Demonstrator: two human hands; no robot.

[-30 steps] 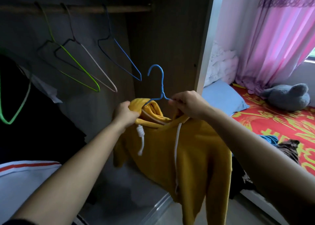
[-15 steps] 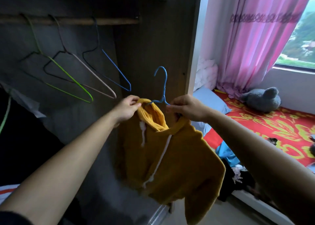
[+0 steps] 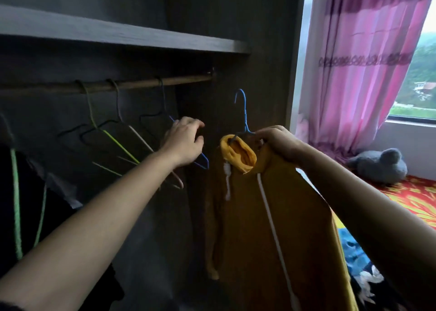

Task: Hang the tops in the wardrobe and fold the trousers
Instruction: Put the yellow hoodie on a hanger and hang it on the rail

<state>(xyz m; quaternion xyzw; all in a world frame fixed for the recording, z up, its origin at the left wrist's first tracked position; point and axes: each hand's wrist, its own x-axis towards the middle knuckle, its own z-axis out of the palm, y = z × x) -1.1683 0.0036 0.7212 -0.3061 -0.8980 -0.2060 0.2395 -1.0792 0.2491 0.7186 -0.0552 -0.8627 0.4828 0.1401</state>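
right hand (image 3: 276, 143) grips blue hanger (image 3: 244, 117) carrying yellow hoodie (image 3: 271, 216), hook raised toward rail (image 3: 141, 84) | left hand (image 3: 184, 143) loosely curled among empty hangers (image 3: 132, 141), likely clearing space

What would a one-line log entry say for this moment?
right hand: holds blue hanger with yellow hoodie | left hand: at hung blue hanger | rail: hoodie not yet hung
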